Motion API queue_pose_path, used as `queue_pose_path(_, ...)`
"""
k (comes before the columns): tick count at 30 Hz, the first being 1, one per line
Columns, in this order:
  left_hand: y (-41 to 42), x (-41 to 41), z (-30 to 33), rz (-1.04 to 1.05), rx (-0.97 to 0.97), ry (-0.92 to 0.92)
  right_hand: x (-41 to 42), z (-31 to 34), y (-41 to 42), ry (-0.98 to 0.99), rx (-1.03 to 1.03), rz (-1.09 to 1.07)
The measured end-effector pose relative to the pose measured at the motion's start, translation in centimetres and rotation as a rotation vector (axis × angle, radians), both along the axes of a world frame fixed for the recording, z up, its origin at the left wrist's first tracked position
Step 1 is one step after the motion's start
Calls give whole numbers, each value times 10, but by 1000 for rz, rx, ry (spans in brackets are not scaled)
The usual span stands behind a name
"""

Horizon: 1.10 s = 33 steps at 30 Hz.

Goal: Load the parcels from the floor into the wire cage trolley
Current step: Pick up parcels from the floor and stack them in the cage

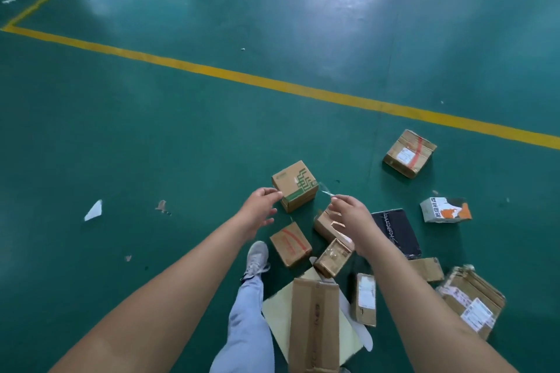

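Several cardboard parcels lie scattered on the green floor. Farthest forward in the near cluster is a small brown box with a green pattern (295, 185). My left hand (260, 209) reaches to its left edge, fingers loosely spread and just touching the corner. My right hand (348, 210) hovers right of the box. Its fingertips pinch a strip of clear tape (325, 192) that sticks off the box's right side. The wire cage trolley is not in view.
Around my hands lie a red-striped box (290, 244), a small taped box (331, 257), a black box (397, 233), a white and orange box (445, 209) and a long carton (313, 324) on a yellow envelope (277, 312). My shoe (257, 257) stands beside them. A yellow line (272, 83) crosses the floor.
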<state>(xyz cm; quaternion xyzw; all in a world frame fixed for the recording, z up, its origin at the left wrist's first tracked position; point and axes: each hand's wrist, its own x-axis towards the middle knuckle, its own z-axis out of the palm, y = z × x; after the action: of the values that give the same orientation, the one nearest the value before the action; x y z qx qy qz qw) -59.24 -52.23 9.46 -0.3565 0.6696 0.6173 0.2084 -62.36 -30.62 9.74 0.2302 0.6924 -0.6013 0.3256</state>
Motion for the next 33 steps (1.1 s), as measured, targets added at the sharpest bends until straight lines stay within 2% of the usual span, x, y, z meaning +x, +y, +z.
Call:
queue_pose_path(3,-33,-95,-67,-96,-34,-56,-77,-58,-31,-26,37,-55)
queue_pose_path(7,-68,-194,-160,-167,-66,-103,-168,-152,-67,-29,132,-5)
queue_pose_path(11,-96,-256,-261,-211,-88,-174,-228,-252,-95,-52,208,33)
queue_pose_path(17,-115,-298,-420,-136,54,-338,-275,-401,-108,-113,339,178)
queue_pose_path(21,-115,-309,-489,-88,97,-396,-301,-469,-110,-83,417,247)
queue_pose_path(27,-116,-317,-574,-63,134,-473,-330,-557,-121,-49,474,259)
queue_pose_path(33,-118,-319,-613,-112,201,-525,-334,-616,-136,-126,506,201)
